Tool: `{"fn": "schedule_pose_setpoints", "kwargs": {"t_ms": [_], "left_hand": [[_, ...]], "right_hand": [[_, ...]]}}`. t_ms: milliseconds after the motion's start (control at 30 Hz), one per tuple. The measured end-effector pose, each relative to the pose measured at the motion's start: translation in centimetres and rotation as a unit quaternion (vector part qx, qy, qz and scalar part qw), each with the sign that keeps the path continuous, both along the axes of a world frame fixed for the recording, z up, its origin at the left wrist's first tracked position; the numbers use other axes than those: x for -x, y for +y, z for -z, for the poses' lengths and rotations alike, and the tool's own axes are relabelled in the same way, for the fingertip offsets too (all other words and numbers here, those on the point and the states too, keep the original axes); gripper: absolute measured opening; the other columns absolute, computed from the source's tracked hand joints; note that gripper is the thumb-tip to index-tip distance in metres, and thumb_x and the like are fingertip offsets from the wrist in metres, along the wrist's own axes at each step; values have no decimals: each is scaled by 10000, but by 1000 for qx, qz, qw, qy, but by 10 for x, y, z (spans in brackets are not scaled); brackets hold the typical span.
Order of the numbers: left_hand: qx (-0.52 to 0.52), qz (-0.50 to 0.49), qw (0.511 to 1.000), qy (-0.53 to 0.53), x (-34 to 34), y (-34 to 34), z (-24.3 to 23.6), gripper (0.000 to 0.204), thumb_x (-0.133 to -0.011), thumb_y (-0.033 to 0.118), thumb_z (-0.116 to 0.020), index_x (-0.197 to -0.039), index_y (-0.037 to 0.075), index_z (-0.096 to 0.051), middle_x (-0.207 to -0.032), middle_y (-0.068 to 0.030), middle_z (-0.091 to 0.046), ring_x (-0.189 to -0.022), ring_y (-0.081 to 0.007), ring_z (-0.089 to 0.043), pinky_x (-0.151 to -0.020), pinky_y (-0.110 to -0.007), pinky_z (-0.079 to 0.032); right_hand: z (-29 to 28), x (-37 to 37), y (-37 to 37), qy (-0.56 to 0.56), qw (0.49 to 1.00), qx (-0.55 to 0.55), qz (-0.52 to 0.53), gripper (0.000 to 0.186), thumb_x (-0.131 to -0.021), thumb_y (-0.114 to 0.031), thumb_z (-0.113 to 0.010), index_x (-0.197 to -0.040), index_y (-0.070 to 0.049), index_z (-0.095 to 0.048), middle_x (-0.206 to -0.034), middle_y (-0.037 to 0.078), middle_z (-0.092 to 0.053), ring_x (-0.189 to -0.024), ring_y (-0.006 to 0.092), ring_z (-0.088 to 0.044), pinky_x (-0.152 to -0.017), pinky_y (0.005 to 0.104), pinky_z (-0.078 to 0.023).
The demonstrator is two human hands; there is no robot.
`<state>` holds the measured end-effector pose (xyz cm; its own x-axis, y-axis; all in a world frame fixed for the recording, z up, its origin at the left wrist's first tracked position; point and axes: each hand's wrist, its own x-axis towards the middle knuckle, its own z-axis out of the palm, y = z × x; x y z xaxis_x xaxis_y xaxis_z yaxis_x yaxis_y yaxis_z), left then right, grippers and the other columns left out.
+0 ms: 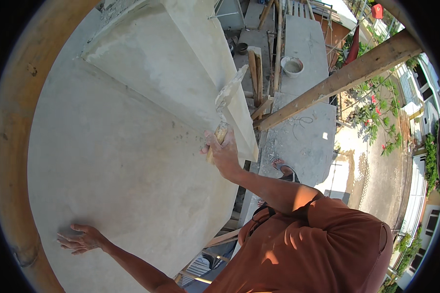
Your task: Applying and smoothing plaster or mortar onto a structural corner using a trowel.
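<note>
Right hand (224, 152) fist-tight on wooden handle of grey steel plastering trowel (230, 93); left hand (83, 239) flat, fingers spread, on smooth grey rendered wall (132, 161). Keep blade shallow w/ even pressure, brace steady.

Bright sun, hard shadows — fisheye-bent, dark-rimmed edges.

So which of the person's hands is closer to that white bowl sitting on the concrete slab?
The right hand. It grips a trowel against the plastered wall, below and left of the white bowl. The left hand lies flat low on the wall, much farther away.
</note>
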<state>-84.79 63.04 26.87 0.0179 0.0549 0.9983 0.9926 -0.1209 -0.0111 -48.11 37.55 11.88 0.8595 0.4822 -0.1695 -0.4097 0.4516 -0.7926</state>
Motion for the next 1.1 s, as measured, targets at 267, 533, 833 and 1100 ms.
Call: {"fn": "schedule_pose_setpoints", "kwargs": {"t_ms": [267,533,833,1100], "left_hand": [[1,-8,1000,18,12,24,-1,693,-982,641,-271,-1540,231,-284,-1588,-83,-244,-1484,-327,-177,-1122,-688,-109],[-12,-11,1000,19,12,24,0,681,-985,635,-263,-1535,234,-301,-1588,-71,-251,-1484,-332,-178,-1115,-693,-128],[-10,-19,999,24,10,24,3,679,-987,622,-253,-1536,226,-299,-1588,-74,-254,-1480,-331,-193,-1124,-672,-129],[-16,-18,999,24,11,23,0,679,-988,629,-241,-1531,229,-314,-1583,-66,-276,-1478,-322,-203,-1130,-659,-136]], "right_hand": [[-12,7,26,47,999,-13,15,345,-962,-181,-622,-1091,-79,-320,-771,38,-494,-590,115,-531,-516,297,-517],[-6,35,26,57,998,-27,-17,335,-984,-175,-580,-1134,-67,-301,-806,49,-495,-570,125,-525,-495,313,-499],[-9,96,27,100,991,-21,-87,344,-977,-144,-580,-1139,-71,-285,-791,35,-448,-574,126,-520,-507,321,-487],[12,65,14,72,992,-103,9,337,-972,-146,-596,-1117,-83,-298,-822,43,-467,-582,129,-518,-550,322,-497]]}}
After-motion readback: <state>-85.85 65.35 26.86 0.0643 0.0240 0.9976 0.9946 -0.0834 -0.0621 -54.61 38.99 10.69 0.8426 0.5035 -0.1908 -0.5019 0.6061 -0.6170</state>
